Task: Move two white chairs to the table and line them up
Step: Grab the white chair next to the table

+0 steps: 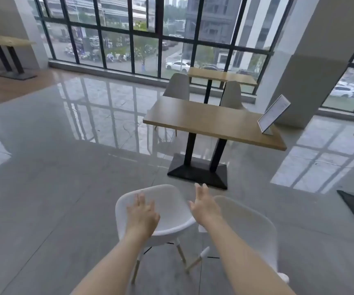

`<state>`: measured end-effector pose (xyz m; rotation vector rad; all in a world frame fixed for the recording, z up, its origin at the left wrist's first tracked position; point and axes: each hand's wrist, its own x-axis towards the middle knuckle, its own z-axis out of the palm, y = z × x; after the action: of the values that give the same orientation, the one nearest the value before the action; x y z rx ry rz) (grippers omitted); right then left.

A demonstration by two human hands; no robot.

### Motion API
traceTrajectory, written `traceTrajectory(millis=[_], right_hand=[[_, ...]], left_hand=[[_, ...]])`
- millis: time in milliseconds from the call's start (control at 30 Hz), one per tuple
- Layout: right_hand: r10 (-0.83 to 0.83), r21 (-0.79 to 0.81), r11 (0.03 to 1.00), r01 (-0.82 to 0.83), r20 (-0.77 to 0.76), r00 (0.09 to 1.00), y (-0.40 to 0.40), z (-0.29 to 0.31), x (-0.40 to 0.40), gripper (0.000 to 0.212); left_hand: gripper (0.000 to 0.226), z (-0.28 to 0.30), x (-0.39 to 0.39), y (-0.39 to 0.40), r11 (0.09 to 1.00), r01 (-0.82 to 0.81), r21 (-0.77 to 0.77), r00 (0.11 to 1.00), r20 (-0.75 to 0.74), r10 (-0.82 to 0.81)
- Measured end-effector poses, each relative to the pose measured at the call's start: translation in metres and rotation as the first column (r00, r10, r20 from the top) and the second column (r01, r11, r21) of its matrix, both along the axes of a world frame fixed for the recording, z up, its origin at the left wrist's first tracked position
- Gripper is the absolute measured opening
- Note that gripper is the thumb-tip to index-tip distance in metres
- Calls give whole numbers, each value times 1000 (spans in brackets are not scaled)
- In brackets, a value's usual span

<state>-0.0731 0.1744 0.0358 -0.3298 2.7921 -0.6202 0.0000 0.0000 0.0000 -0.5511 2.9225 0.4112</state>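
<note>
Surface: wooden top (212, 122) on two dark posts and a black base plate (197, 173); I use it as the landmark for everything below. Its near long edge has no seat against it, which I take to be the side the two white chairs should line up on.

Far chairs: two pale shell chairs, one (177, 86) at the far left of the surface and one (232, 94) at its far right, backs toward the window. They give me a row to match on my side.

Left white chair: (167, 209) on the floor short of the surface, near the base plate but apart from it, seat opening toward me. It stands loose, angled, not lined up with the surface edge.

Right white chair: (250, 226) just beside the first, nearer me and to the right of the base plate. Its legs look crossed in close with the other chair's, so I judge they need separating before sliding in.

Sign stand: tilted card holder (274, 116) on the right end of the surface, clear of the chair side.

Left hand: (142, 216) fingers spread, palm down over the left white chair's rim; gripping nothing, contact unclear.

Right hand: (203, 205) spread and empty, above the gap between the two white chairs, reaching toward their rims.

Stage: neither chair placed yet, by my reading.
</note>
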Motion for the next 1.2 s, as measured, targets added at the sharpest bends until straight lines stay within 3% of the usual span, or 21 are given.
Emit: traceTrajectory(millis=[167,233,300,333,367,433,500,533,567,633,700,800,900,1067,1200], right_hand=[[-42,98,995,24,189,981,-1,-72,-34,63],[-48,126,992,21,215,975,-5,-102,-51,61],[-77,121,991,49,239,968,-9,-128,-66,57],[-125,107,989,100,265,956,-12,-141,-74,55],[-193,90,981,174,291,937,-14,-152,-80,51],[-389,24,911,411,377,840,-19,-174,-87,49],[-599,-48,681,731,538,594,-25,-191,-95,49],[-636,-99,508,856,626,450,-26,-205,-103,49],[-616,-134,395,909,695,370,-25,-213,-108,49],[-497,-115,278,954,833,245,-24,-204,-111,36],[-280,-75,234,969,950,141,-22,-195,-108,7],[-151,-14,282,959,987,58,-25,-189,-109,14],[-118,-32,319,947,990,73,-47,-184,-110,19],[-74,-82,220,972,992,100,-102,-174,-112,17],[-45,-93,72,993,994,97,-145,-169,-136,17]], left_hand=[[56,-78,-6,10,954,-226,195,955,238,178],[56,-102,-10,15,903,-325,281,930,269,250],[59,-110,-20,20,795,-456,399,888,261,378],[64,-111,-27,21,672,-560,485,824,243,512],[70,-118,-33,21,490,-652,578,709,238,663],[81,-132,-47,18,42,-720,693,378,340,861],[66,-144,-58,17,-384,-613,690,107,554,825],[42,-146,-62,19,-518,-522,678,59,634,771],[18,-150,-67,20,-587,-453,671,68,683,727],[12,-154,-76,17,-611,-447,654,69,706,705],[15,-155,-78,10,-591,-458,664,63,687,723],[28,-152,-78,-9,-579,-452,678,85,679,729],[20,-144,-81,-40,-522,-481,705,145,651,746],[20,-133,-102,-106,-453,-482,750,266,618,740],[25,-133,-146,-158,-377,-503,777,378,591,713]])
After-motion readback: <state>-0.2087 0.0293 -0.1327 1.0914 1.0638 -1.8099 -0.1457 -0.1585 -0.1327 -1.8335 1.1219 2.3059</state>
